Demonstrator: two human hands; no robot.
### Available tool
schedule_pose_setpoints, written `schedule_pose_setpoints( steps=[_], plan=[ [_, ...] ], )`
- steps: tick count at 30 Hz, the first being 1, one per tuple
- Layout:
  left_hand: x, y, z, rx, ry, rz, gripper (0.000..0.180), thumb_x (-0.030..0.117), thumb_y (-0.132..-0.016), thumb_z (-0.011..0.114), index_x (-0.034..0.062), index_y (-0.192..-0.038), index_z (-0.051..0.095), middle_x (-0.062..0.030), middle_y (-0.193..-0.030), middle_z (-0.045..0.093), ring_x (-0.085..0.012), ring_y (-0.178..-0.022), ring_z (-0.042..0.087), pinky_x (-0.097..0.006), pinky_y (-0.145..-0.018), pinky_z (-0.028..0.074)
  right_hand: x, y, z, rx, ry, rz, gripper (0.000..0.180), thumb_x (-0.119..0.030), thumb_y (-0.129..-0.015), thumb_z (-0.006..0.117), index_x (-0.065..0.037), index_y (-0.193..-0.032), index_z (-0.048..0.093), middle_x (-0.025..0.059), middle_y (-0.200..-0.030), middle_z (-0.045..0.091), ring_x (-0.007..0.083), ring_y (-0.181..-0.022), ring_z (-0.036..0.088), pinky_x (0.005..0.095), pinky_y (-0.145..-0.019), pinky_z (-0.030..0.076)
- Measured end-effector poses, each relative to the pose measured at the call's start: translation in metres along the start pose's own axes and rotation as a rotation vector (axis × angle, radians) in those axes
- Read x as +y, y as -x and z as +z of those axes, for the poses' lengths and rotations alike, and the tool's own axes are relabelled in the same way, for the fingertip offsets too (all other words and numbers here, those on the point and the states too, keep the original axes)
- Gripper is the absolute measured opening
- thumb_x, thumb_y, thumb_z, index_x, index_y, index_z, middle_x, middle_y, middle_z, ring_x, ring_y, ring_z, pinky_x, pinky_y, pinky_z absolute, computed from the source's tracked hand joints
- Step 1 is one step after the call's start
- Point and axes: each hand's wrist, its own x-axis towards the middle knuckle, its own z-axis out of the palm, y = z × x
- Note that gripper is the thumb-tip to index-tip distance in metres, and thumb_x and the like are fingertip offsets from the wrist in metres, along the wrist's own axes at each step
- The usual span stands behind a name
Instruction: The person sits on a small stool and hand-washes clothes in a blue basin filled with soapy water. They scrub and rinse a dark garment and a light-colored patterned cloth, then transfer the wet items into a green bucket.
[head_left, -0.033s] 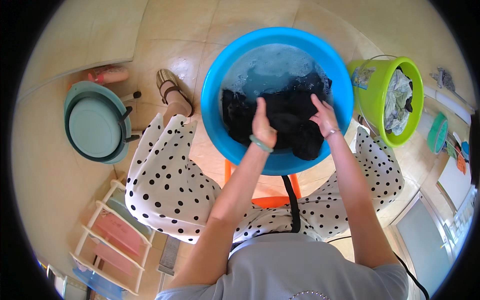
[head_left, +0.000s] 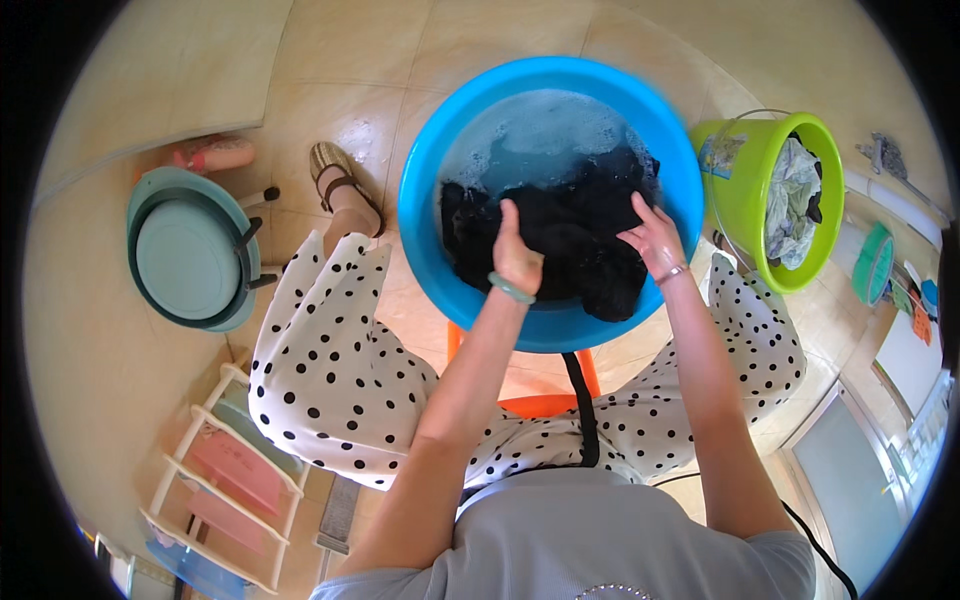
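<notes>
A wet black garment (head_left: 570, 230) lies bunched in soapy water (head_left: 540, 130) inside a large round blue basin (head_left: 425, 250). My left hand (head_left: 517, 258), with a pale green bangle at the wrist, rests at the garment's near left side. Its thumb is stretched out; the other fingers are mostly hidden low against the cloth. My right hand (head_left: 655, 240), wearing a thin bracelet, is at the garment's right edge by the basin wall. It is wet, with fingers apart and nothing gripped. The garment spreads between both hands.
A lime green bucket (head_left: 825, 240) with clothes (head_left: 793, 200) tilts at the right. Nested pale green basins (head_left: 190, 255) stand at left, above a white rack (head_left: 195, 415). Under the blue basin shows an orange stool (head_left: 540, 405). My knees flank the basin.
My right hand has drawn slightly right, its fingers more spread. My left hand has shifted slightly left. The black garment stays in the basin.
</notes>
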Motion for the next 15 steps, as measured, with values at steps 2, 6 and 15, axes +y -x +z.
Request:
schedule_pose_setpoints(
  steps=[2, 6, 15],
  plan=[
    [0.006, -0.006, -0.009, 0.363, -0.098, 0.039, 0.046, 0.039, -0.095, 0.050, 0.0064, -0.127, 0.053, -0.0066, -0.129, 0.056, -0.0240, -0.121, 0.049, -0.040, -0.109, 0.030, -0.005, 0.007, -0.019, -0.098, -0.208, -0.102, 0.038, -0.027, -0.093, 0.058, -0.003, -0.121, 0.053, 0.0104, -0.119, 0.059, 0.0244, -0.106, 0.059, 0.0399, -0.092, 0.047],
    [0.007, -0.006, -0.019, -0.014, 0.188, -0.032, 0.040, 0.034, -0.096, 0.050, 0.0064, -0.124, 0.055, -0.0074, -0.126, 0.058, -0.0246, -0.122, 0.049, -0.041, -0.111, 0.028, 0.001, 0.006, -0.025, -0.229, -0.803, -0.075, 0.038, -0.028, -0.097, 0.048, -0.002, -0.126, 0.052, 0.0119, -0.127, 0.057, 0.0271, -0.119, 0.052, 0.0418, -0.104, 0.037],
    [0.010, 0.003, 0.031, -0.116, -0.250, -0.458, 0.074, 0.067, -0.085, 0.045, 0.0059, -0.126, 0.053, -0.0109, -0.122, 0.059, -0.0211, -0.112, 0.056, -0.037, -0.099, 0.043, -0.002, 0.018, 0.027, -0.392, -0.493, 0.207, 0.040, -0.034, -0.095, 0.051, 0.000, -0.116, 0.059, 0.0101, -0.117, 0.063, 0.0267, -0.106, 0.060, 0.0349, -0.095, 0.046]
  ],
)
